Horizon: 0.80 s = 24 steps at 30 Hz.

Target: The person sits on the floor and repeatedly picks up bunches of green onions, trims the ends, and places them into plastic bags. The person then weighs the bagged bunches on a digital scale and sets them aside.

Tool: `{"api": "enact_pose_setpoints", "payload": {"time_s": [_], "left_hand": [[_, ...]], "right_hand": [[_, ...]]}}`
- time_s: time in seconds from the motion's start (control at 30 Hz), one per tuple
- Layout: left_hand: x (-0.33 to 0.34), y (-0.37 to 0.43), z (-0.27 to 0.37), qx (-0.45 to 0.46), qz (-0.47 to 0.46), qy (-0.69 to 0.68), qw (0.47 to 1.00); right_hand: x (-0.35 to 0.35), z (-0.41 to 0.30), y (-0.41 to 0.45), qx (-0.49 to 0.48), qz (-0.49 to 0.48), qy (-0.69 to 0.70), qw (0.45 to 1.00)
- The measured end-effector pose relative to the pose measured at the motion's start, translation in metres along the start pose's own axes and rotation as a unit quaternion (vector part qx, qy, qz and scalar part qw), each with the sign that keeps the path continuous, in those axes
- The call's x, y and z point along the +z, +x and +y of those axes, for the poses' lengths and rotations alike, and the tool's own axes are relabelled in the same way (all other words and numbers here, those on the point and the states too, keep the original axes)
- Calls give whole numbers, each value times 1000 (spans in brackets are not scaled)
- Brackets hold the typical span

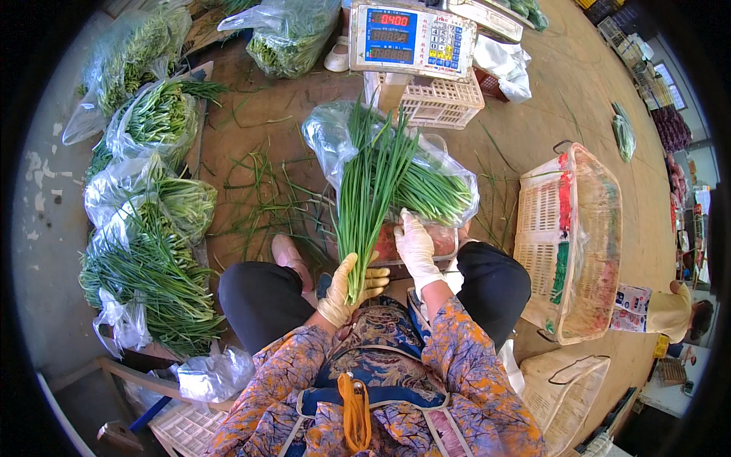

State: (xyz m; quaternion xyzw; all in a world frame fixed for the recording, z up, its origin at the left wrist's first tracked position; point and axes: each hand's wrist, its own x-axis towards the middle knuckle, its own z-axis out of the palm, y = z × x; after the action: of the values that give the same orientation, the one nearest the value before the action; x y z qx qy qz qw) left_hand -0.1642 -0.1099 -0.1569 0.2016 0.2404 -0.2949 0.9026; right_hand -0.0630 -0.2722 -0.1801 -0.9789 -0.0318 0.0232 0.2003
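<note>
My left hand [351, 288], in a pale thin glove, is closed around the lower stems of a bunch of long green garlic chives [365, 200]. Their leaves reach up over a clear plastic bag [331, 137]. More chives [437, 191] lie in that bag, stem ends towards the lower right, on a scale's platform in front of me. My right hand [416, 243], gloved too, is at the bag's lower edge, just below those stem ends; whether its fingers grip the plastic I cannot tell. The scale's display and keypad panel [412, 39] stands beyond, with digits lit.
Bagged greens [154, 123] and a loose heap of chives [154, 280] line the left side. Loose leaves [262, 188] litter the brown floor. A large plastic crate [594, 245] stands at the right, another crate [440, 100] behind the scale's post. A person [668, 311] is at the far right.
</note>
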Motion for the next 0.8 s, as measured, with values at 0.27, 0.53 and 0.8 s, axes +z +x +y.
{"api": "enact_pose_setpoints", "payload": {"time_s": [0.27, 0.53, 0.8], "left_hand": [[-8, 4, -9, 42, 78, 15, 996], [7, 4, -11, 42, 58, 19, 997], [-5, 6, -9, 71, 106, 75, 989]], "right_hand": [[-36, -39, -21, 144, -98, 328, 929], [-44, -67, -6, 26, -180, 44, 982], [-88, -69, -39, 54, -219, 336, 914]]}}
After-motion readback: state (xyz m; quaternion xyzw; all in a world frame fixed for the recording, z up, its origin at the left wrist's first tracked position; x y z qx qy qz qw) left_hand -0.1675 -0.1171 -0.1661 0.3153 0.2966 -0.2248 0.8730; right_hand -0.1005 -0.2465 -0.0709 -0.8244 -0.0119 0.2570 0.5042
